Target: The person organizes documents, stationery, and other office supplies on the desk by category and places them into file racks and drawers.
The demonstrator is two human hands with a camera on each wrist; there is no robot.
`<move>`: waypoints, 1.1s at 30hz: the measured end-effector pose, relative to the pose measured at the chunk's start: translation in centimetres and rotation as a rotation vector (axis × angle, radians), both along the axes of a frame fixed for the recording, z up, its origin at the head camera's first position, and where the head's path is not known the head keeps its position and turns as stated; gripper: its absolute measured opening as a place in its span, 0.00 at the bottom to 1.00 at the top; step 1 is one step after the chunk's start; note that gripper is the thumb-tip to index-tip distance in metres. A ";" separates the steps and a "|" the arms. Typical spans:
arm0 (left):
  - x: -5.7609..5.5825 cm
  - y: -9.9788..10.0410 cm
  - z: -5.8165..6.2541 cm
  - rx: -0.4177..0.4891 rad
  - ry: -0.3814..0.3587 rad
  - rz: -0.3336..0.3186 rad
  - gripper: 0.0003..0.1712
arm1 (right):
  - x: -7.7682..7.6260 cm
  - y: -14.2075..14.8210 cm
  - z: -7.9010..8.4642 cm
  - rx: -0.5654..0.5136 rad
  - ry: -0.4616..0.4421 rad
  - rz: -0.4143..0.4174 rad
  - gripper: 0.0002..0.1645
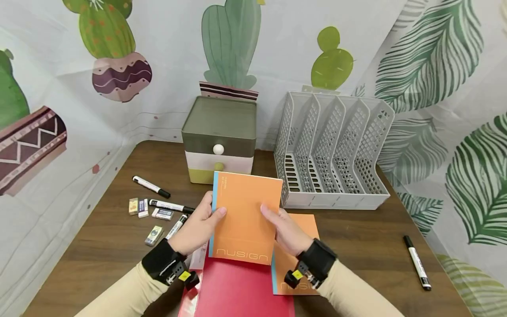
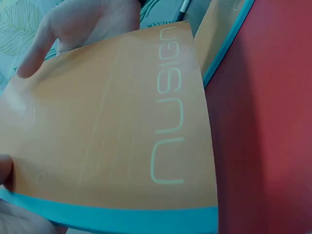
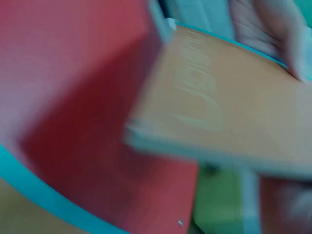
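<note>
An orange notebook (image 1: 245, 220) with a blue spine strip and "NUSIGN" on its cover is held up between both hands. My left hand (image 1: 198, 229) grips its spine side, thumb on the cover. On the opposite side my right hand (image 1: 291, 233) grips it, also with the thumb on the front. Below it lies a red folder (image 1: 245, 290) with a clear strip along its left side. A second orange notebook (image 1: 283, 275) overlaps the folder's right edge, partly hidden by my right hand and wrist. The right wrist view shows the held notebook (image 3: 243, 87) blurred over the red folder.
Several markers, including a black-capped one (image 1: 151, 186), and several small erasers (image 1: 162, 214) lie at the left. A small drawer box (image 1: 219, 116) stands at the back, beside a grey file rack (image 1: 332, 200). Another marker (image 1: 417, 264) lies far right.
</note>
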State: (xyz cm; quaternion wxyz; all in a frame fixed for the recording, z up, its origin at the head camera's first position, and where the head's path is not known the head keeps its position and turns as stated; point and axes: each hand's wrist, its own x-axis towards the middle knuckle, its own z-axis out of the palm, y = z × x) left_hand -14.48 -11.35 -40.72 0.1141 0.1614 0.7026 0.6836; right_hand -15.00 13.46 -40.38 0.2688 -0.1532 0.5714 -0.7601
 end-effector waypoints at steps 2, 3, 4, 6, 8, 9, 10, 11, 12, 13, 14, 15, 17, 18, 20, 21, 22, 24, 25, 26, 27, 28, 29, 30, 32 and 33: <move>-0.1 -0.1 0.0 0.028 -0.002 -0.023 0.20 | -0.2 0.8 0.5 -0.025 -0.051 0.130 0.29; -0.1 -0.2 0.0 0.034 0.000 -0.032 0.21 | -0.2 1.1 0.7 -0.030 -0.068 0.177 0.29; -0.1 -0.2 0.0 0.040 0.001 -0.038 0.21 | -0.3 1.3 0.8 -0.030 -0.077 0.214 0.28; -0.2 -0.2 0.1 0.037 0.002 -0.046 0.21 | -0.3 1.6 1.1 -0.011 -0.082 0.258 0.28; -0.2 -0.2 0.1 0.022 0.005 -0.053 0.22 | -0.3 1.8 1.1 0.026 -0.070 0.272 0.29; -0.2 -0.1 0.2 0.011 0.008 -0.055 0.22 | -0.3 1.9 1.1 0.044 -0.066 0.272 0.29; -0.2 -0.1 0.3 0.003 0.009 -0.058 0.23 | -0.3 1.9 1.1 0.061 -0.064 0.266 0.30; -0.2 0.0 0.3 -0.010 0.012 -0.059 0.23 | -0.3 2.0 1.1 0.073 -0.060 0.261 0.30; -0.3 0.1 0.3 -0.019 0.018 -0.061 0.22 | -0.2 2.2 1.1 0.085 -0.052 0.254 0.30; -0.3 0.2 0.4 -0.028 0.028 -0.061 0.22 | -0.2 2.3 1.1 0.095 -0.043 0.246 0.30; -0.4 0.4 0.4 -0.037 0.042 -0.059 0.22 | -0.1 2.4 1.1 0.099 -0.040 0.236 0.30; -0.5 0.6 0.4 -0.040 0.061 -0.057 0.21 | -0.1 2.6 1.2 0.102 -0.030 0.231 0.30; -0.7 1.2 0.3 -0.042 0.105 -0.060 0.23 | 0.0 3.2 1.4 0.122 0.002 0.213 0.30; -0.8 1.5 0.3 -0.042 0.125 -0.064 0.25 | 0.0 3.6 1.6 0.130 0.018 0.200 0.30; -1.1 2.1 0.4 -0.053 0.151 -0.065 0.29 | 0.0 4.6 2.1 0.148 0.053 0.166 0.30; -1.2 2.4 0.5 -0.063 0.158 -0.064 0.32 | 0.0 5.3 2.4 0.166 0.074 0.142 0.30; -1.2 2.7 0.6 -0.079 0.159 -0.059 0.34 | -0.1 6.0 2.8 0.170 0.090 0.118 0.30; -1.4 3.1 0.9 -0.126 0.146 -0.027 0.38 | -0.2 7.5 3.6 0.179 0.132 0.065 0.30; -1.4 3.3 1.1 -0.149 0.136 -0.006 0.39 | -0.3 8.3 4.0 0.183 0.156 0.040 0.29; -1.5 3.6 1.2 -0.174 0.127 0.017 0.40 | -0.5 9.0 4.5 0.181 0.176 0.017 0.28; -1.7 3.8 1.3 -0.192 0.118 0.038 0.41 | -0.6 9.8 4.9 0.195 0.206 -0.012 0.27; -1.8 4.1 1.4 -0.201 0.108 0.059 0.42 | -0.8 10.4 5.4 0.188 0.238 -0.031 0.27; -2.1 4.4 1.5 -0.207 0.093 0.080 0.42 | -1.0 10.9 5.9 0.199 0.270 -0.060 0.26; -2.3 4.8 1.5 -0.205 0.082 0.098 0.43 | -1.2 11.4 6.3 0.194 0.302 -0.086 0.26; -2.8 5.7 1.4 -0.193 0.053 0.125 0.44 | -1.5 12.3 7.1 0.223 0.371 -0.162 0.26; -3.1 6.1 1.4 -0.178 0.038 0.133 0.44 | -1.6 12.7 7.4 0.228 0.402 -0.202 0.26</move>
